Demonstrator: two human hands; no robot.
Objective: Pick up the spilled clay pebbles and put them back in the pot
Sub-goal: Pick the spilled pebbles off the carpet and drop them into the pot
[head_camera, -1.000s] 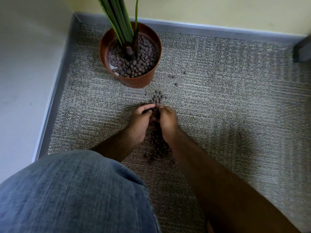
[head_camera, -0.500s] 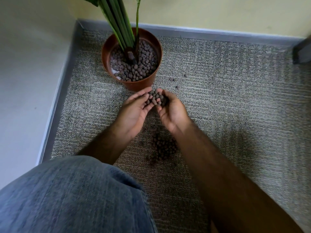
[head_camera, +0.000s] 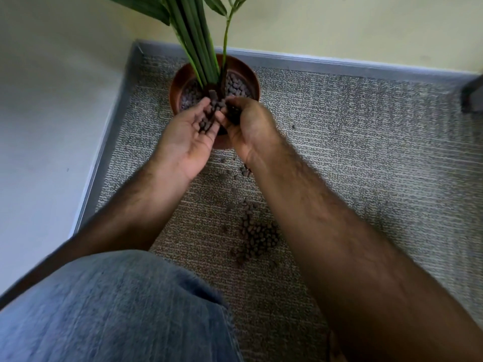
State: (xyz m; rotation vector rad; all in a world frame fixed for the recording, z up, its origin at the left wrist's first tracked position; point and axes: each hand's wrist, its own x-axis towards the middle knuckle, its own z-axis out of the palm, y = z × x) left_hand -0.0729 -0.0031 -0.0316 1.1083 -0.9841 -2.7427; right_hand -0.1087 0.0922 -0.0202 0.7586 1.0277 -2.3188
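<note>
A brown round pot (head_camera: 180, 83) with green stems stands in the carpet's far left corner, filled with clay pebbles (head_camera: 239, 87). My left hand (head_camera: 187, 138) and my right hand (head_camera: 248, 126) are cupped together over the pot's near rim. Between them lies a handful of dark pebbles (head_camera: 211, 114). The left palm faces up and the right hand curls over its share. A pile of spilled pebbles (head_camera: 257, 236) lies on the carpet between my forearms, with a few strays (head_camera: 245, 170) closer to the pot.
Grey woven carpet (head_camera: 366, 165) is bordered by a grey skirting along the cream wall behind and at the left. One lone pebble (head_camera: 294, 126) sits right of the pot. A dark object (head_camera: 473, 97) is at the right edge. My denim-clad knee (head_camera: 112, 309) fills the lower left.
Both hands scooped pebbles off the carpet, lifted them and carried them forward from the floor to above the pot's near rim. The view has moved closer to the pot.
</note>
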